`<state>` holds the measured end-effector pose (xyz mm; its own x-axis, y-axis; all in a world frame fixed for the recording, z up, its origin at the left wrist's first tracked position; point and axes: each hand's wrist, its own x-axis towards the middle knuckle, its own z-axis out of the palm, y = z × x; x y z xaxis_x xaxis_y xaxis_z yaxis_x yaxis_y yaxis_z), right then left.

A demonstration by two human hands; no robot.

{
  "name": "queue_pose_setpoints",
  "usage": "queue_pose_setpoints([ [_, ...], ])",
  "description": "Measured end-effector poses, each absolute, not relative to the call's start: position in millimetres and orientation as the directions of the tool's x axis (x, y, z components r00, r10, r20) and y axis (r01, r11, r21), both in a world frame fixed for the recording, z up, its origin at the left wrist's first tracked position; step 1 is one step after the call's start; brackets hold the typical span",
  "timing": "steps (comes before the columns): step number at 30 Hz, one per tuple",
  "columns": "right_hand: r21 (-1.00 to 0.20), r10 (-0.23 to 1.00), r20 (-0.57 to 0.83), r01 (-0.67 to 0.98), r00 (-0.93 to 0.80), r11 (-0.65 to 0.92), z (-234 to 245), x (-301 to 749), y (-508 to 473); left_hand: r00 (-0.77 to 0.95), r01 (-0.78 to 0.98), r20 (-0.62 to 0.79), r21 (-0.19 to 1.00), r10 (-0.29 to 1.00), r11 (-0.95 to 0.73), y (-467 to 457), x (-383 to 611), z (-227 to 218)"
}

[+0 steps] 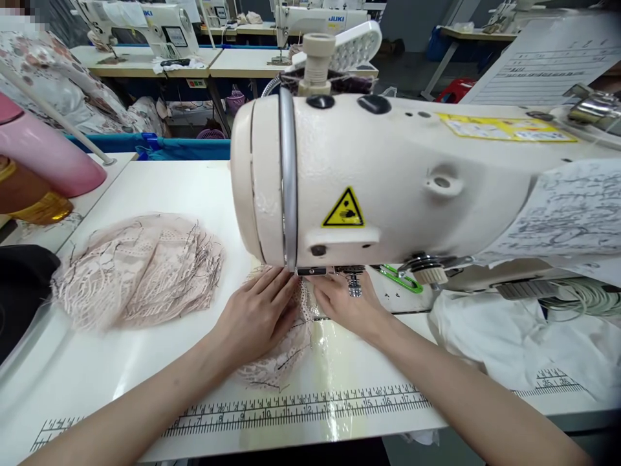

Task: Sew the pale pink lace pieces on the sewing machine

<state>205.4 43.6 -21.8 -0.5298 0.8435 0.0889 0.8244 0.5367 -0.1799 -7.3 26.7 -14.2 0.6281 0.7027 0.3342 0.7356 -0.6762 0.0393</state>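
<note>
A pale pink lace piece (279, 359) with dark loose threads lies under the needle end of a white sewing machine (388, 175). My left hand (262, 307) rests on it, fingers stretched forward and lying flat, fingertips close to the machine head. From the other side, my right hand (347, 298) reaches under the head, its thumb and fingers drawn together at the lace edge. The machine head partly hides those fingertips. A silver tape-like strip with dark marks (356, 285) shows over the back of my right hand. The needle itself is hidden.
At the left lies a pile of similar lace pieces (145, 272). A black object (22, 298) and pink bottle (48, 149) stand beyond it. White cloth (490, 330) lies at right. A printed ruler (291, 411) runs along the front edge. A person's floral clothing (63, 77) shows behind.
</note>
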Motion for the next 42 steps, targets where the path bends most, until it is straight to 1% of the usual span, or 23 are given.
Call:
queue_pose_setpoints([
  [3,-0.141,0.891,-0.002,0.882,-0.454,0.449,-22,202,47,0.623,0.739,0.324,0.056,0.712,-0.671,27,-7,-14],
  [5,-0.130,0.893,0.004,0.885,-0.450,0.447,-24,201,50,0.616,0.741,0.325,0.070,0.717,-0.668,27,-7,-14],
  [7,-0.125,0.868,0.079,0.859,-0.490,0.496,-27,202,52,0.616,0.739,0.326,0.074,0.717,-0.669,28,-7,-14],
  [10,-0.088,0.792,0.262,0.804,-0.551,0.588,-29,204,53,0.621,0.738,0.326,0.060,0.712,-0.672,28,-6,-13],
  [12,-0.060,0.759,0.346,0.795,-0.551,0.604,-29,205,53,0.620,0.741,0.329,0.053,0.712,-0.670,28,-6,-12],
  [15,-0.069,0.755,0.350,0.788,-0.555,0.611,-28,205,53,0.618,0.745,0.332,0.043,0.713,-0.666,27,-7,-12],
  [18,-0.114,0.764,0.323,0.778,-0.558,0.617,-29,204,52,0.624,0.748,0.320,0.020,0.713,-0.664,27,-7,-14],
  [21,-0.154,0.770,0.341,0.776,-0.539,0.611,-31,204,50,0.623,0.754,0.311,0.005,0.718,-0.657,28,-6,-15],
  [24,-0.192,0.700,0.358,0.685,-0.618,0.703,-29,205,50,0.620,0.754,0.334,0.001,0.711,-0.657,28,-5,-6],
  [26,-0.234,0.605,0.373,0.559,-0.704,0.795,-25,206,53,0.609,0.755,0.365,0.005,0.704,-0.656,24,-6,8],
  [28,-0.286,0.517,0.391,0.433,-0.761,0.855,-21,206,56,0.620,0.737,0.380,0.017,0.686,-0.676,15,-10,24],
  [29,-0.311,0.488,0.397,0.387,-0.777,0.868,-20,206,57,0.648,0.707,0.380,0.022,0.660,-0.707,9,-13,31],
  [30,-0.332,0.470,0.401,0.354,-0.786,0.874,-19,206,58,0.706,0.643,0.375,0.017,0.601,-0.765,2,-17,36],
  [31,-0.346,0.459,0.402,0.333,-0.792,0.877,-18,206,58,0.771,0.556,0.381,-0.013,0.511,-0.831,-6,-22,39],
  [32,-0.352,0.451,0.402,0.320,-0.797,0.880,-18,206,59,0.817,0.480,0.401,-0.074,0.415,-0.874,-15,-27,38],
  [33,-0.347,0.442,0.402,0.313,-0.802,0.884,-17,206,59,0.856,0.421,0.387,-0.143,0.341,-0.896,-23,-33,36],
  [34,-0.336,0.432,0.402,0.309,-0.807,0.890,-17,206,58,0.882,0.404,0.339,-0.188,0.327,-0.895,-31,-37,32],
  [36,-0.313,0.417,0.408,0.304,-0.812,0.900,-18,207,57,0.887,0.425,0.299,-0.227,0.352,-0.876,-45,-45,20],
  [38,-0.313,0.432,0.413,0.320,-0.802,0.894,-18,207,55,0.867,0.473,0.287,-0.212,0.408,-0.855,-54,-49,11],
  [40,-0.332,0.438,0.403,0.317,-0.804,0.888,-18,207,55,0.813,0.551,0.296,-0.116,0.501,-0.826,-57,-51,9],
  [42,-0.338,0.430,0.407,0.304,-0.806,0.891,-18,207,55,0.704,0.658,0.312,0.048,0.637,-0.751,-55,-50,16],
])
